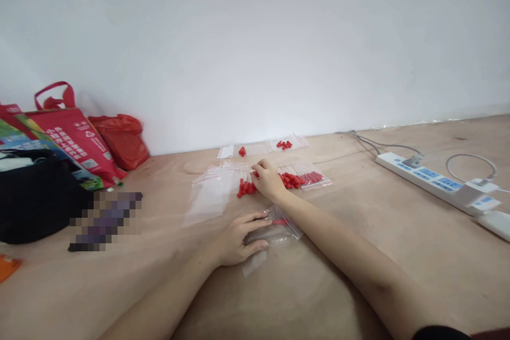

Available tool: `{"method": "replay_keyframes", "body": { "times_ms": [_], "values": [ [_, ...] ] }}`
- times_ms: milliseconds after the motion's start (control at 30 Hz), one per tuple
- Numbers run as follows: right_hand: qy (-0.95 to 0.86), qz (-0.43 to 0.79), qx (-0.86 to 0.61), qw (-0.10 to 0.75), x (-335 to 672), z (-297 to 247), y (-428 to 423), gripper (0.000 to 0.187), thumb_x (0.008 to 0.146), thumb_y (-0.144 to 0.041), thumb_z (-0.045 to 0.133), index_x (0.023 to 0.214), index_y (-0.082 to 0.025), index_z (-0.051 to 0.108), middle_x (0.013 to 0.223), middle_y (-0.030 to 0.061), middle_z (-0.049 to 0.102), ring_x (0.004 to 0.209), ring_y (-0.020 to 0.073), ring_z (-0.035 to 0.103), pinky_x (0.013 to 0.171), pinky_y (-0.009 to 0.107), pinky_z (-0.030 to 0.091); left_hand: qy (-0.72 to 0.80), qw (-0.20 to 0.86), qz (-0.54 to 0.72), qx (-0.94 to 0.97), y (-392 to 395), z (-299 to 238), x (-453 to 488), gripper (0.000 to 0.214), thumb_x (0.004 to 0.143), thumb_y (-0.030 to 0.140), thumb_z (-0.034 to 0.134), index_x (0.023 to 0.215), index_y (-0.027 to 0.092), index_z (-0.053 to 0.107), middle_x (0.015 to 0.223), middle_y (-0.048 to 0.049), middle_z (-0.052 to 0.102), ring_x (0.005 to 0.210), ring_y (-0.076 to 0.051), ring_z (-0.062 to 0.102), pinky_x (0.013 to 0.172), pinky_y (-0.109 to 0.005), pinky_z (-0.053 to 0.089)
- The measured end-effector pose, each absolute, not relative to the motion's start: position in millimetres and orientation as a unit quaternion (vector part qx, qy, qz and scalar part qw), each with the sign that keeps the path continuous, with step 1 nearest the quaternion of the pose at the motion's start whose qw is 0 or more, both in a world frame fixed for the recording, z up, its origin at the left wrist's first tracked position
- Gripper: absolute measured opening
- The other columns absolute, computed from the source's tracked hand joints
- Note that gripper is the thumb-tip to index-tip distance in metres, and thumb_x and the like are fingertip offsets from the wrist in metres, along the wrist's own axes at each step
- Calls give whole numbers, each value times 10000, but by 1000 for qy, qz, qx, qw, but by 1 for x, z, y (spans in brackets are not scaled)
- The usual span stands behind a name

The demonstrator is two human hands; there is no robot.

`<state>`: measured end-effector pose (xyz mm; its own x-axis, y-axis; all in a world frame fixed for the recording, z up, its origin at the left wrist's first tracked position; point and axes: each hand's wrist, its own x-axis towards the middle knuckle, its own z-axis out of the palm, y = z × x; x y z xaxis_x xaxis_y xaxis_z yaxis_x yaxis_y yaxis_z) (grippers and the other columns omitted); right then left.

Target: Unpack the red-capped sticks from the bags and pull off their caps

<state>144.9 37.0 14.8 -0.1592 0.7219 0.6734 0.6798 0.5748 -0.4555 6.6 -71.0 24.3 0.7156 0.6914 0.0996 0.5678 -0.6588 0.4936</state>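
My left hand (239, 237) rests on the wooden surface (326, 287), its thumb and fingers pinching the edge of a small clear zip bag (279, 228) with a bit of red inside. My right hand (269, 180) reaches farther out, fingers curled down onto a pile of small red pieces (246, 188); what the fingers hold is hidden. Beside it lie clear bags filled with red pieces (305, 177) and a stack of empty clear bags (211, 191). More bags with a few red pieces (283, 144) lie near the wall.
A white power strip (436, 179) with cables and a charger lies at the right. Red shopping bags (79, 141) and a black bag (35, 196) stand at the left, with a blurred dark object (105, 220) in front of them.
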Motion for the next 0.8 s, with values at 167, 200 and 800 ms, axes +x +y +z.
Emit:
{"method": "replay_keyframes", "body": {
  "times_ms": [167, 200, 800],
  "values": [
    [-756, 44, -476, 448, 136, 14, 34, 174, 735, -348, 591, 824, -199, 588, 879, 85, 532, 752, 206, 560, 657, 316, 446, 352, 222, 143, 898, -71, 23, 6, 410, 795, 365, 506, 1189, 254, 492, 1288, -66, 442, 1172, -225, 417, 978, -399, 353],
    [-750, 54, -477, 454, 138, 15, 34, 206, 720, -375, 605, 826, -199, 588, 876, 85, 533, 753, 208, 561, 657, 317, 447, 352, 223, 143, 898, -70, 23, 5, 412, 796, 367, 505, 1192, 254, 490, 1286, -66, 444, 1174, -225, 416, 979, -400, 353],
    [-753, 393, -406, 337, 250, -10, -46, 191, 657, -304, 621, 784, -162, 637, 596, -19, 513, 490, 75, 399, 460, 212, 317, 349, 197, 141, 905, -69, 23, 7, 466, 777, 413, 520, 1209, 247, 468, 1279, -68, 458, 1176, -219, 415, 975, -400, 353]
  ]
}}
